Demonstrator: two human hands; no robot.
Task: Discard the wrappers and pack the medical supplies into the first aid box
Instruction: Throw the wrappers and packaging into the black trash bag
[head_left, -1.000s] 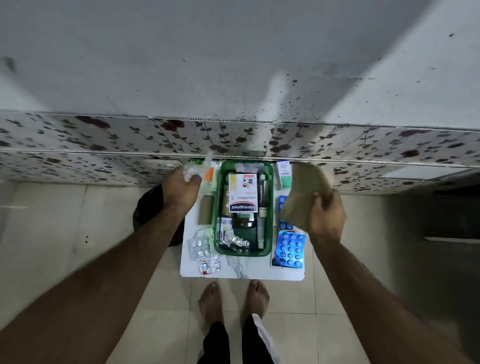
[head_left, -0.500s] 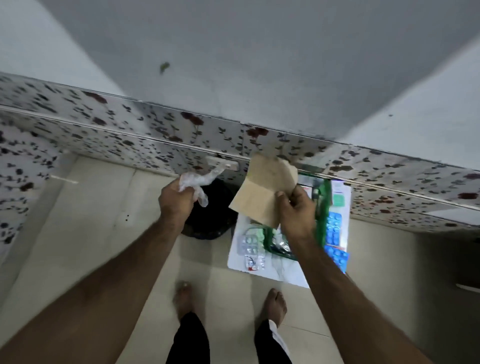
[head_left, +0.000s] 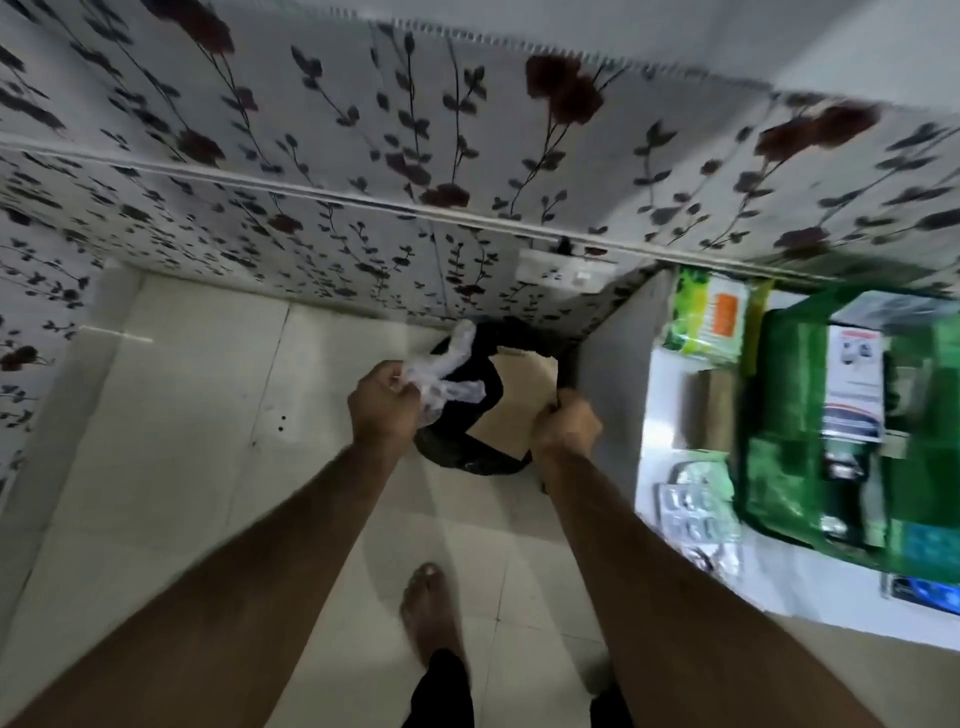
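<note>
Two wrappers hang over the black bin bag (head_left: 470, 457) at 12 o'clock: left hand (head_left: 384, 402) clutches crumpled clear plastic (head_left: 447, 374), right hand (head_left: 566, 428) pinches brown paper (head_left: 511, 402). Light plastic may drift past the rim. Green first aid box (head_left: 779, 415) waits at 3 o'clock.

The mouth of the black bin (head_left: 470, 457) is largely filled by the brown paper (head_left: 511, 402) and by both hands just above its rim. To its left lies open tiled floor (head_left: 182, 415). On its right the white bench (head_left: 660, 415) edge crowds close, and the flowered wall (head_left: 311, 208) closes the far side.
</note>
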